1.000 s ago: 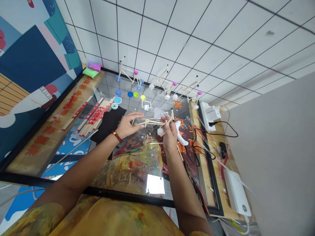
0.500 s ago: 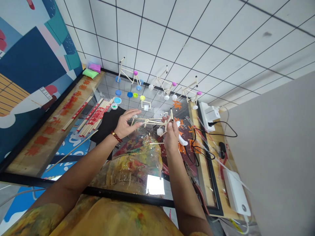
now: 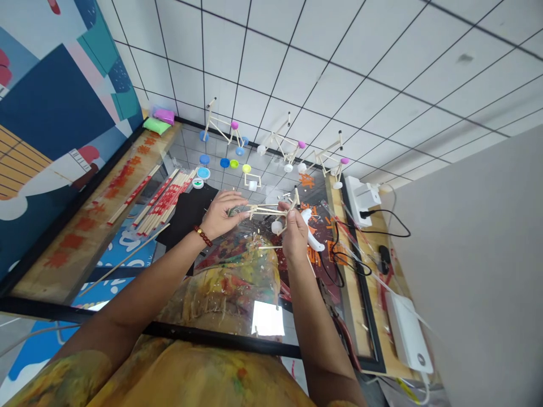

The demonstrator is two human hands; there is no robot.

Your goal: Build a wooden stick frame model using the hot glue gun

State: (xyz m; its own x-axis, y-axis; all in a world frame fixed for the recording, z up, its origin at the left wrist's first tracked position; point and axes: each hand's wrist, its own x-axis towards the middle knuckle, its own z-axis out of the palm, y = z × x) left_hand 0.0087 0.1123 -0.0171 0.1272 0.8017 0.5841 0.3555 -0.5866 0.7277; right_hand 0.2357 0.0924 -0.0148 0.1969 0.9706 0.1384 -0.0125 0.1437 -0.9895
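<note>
Left hand (image 3: 223, 216) is pinching one end of a little stick frame (image 3: 267, 212), and right hand (image 3: 294, 234) has a firm grip near the other end, both holding it up over the counter (image 3: 354, 282). Three similar stick models (image 3: 288, 146) stand further along, well apart from the hands.

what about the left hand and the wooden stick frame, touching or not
Touching. The head view shows the left hand closed on the left end of the wooden stick frame, with no gap between them.
</note>
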